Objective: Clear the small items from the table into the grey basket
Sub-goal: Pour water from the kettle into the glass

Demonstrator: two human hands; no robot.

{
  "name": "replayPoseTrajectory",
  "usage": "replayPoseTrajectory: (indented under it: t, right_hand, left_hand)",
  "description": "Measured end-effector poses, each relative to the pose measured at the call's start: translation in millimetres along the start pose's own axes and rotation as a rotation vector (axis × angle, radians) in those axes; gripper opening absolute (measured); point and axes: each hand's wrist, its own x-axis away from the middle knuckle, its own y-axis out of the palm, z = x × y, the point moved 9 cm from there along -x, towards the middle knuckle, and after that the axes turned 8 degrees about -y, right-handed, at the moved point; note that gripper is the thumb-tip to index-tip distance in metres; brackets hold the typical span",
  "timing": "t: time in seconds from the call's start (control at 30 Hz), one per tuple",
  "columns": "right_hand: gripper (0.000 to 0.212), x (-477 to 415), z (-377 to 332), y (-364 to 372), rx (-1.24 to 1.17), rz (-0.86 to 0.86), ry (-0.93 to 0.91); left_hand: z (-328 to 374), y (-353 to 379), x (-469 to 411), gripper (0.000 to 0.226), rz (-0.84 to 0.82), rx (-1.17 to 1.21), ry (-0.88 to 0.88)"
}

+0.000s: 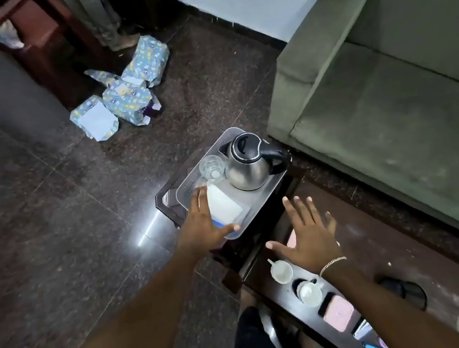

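head view:
floor room: dark polished floor open on the left of the stool; wrapped parcels lie well apart, near the far wall.
right side: green sofa just beside the basket's far right corner, tight there.
grey basket: sits on a dark stool, overhanging most of its top; stool's left edge shows.
basket contents: steel kettle at far right corner, clear glass touching it on the left, white box with a blue near edge lying flat at the near left.
left hand: spread over the white box at the basket's near left edge, thumb along the near rim; grip vs. just resting, cannot tell.
right hand: fingers spread, palm down, holding nothing, above the table's far end.
table: near edge carries white cup, second white cup, pink box in a row.
labels: none readable.
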Motion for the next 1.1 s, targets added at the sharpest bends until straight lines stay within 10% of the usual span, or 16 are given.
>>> replayPoseTrajectory:
  t: [0.23,0.7,0.83,1.1]
  right_hand:
    - [0.1,-62.1,-6.0,-4.8,-0.043,0.019,-0.034]
    - [0.072,-176.9,80.4,5.8,-0.593,0.382,0.055]
    - [0.031,-217.9,80.5,7.5,-0.761,0.172,-0.011]
    - [0.022,-243.5,63.8,16.2,-0.918,-0.135,-0.175]
  left_hand:
    - [-50.8,17.8,-70.1,0.128,0.035,0.427,-0.357]
    - [-74.9,67.8,-170.4,0.087,0.276,0.74,-0.282]
    - [-76.6,70.9,-173.8,0.092,0.319,0.705,-0.235]
    - [-85.7,76.2,-179.5,0.08,0.373,0.675,-0.188]
